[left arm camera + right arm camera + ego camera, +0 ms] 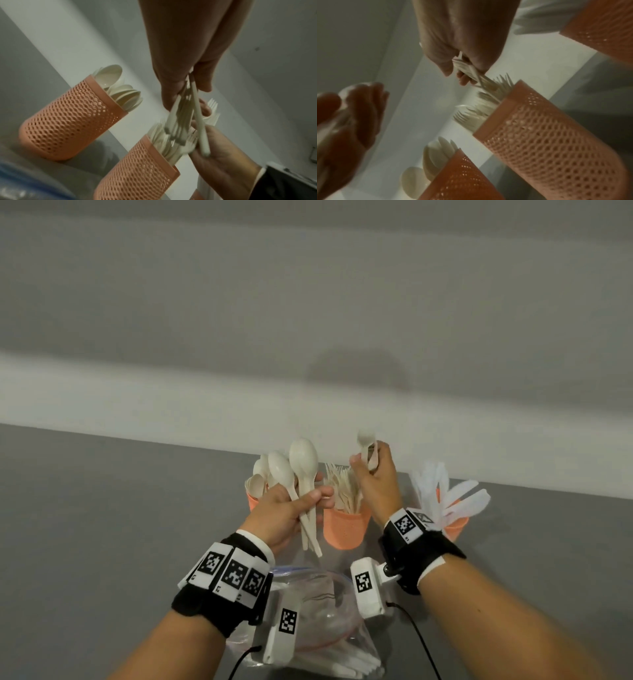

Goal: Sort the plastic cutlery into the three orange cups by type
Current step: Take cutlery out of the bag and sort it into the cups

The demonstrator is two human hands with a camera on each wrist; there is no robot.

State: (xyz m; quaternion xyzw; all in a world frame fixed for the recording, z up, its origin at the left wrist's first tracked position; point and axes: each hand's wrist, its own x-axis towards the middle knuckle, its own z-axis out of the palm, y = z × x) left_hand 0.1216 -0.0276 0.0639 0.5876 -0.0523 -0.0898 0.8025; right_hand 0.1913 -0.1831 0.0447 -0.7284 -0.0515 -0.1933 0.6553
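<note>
Three orange mesh cups stand in a row at the back of the grey table. The left cup (254, 503) holds spoons, the middle cup (346, 527) forks, the right cup (455, 527) white knives. My left hand (305, 499) grips a bundle of cream spoons (301, 463) by the handles, bowls up, in front of the left cup. My right hand (371, 462) pinches a blurred white utensil (366, 438) with a rounded top, raised above the fork cup (539, 135). In the left wrist view the spoon handles (197, 121) fan out below my fingers.
A clear zip bag (325, 604) with more white cutlery lies at the near edge between my forearms. A pale wall runs right behind the cups. Cables trail from the wrist cameras over the table (102, 525).
</note>
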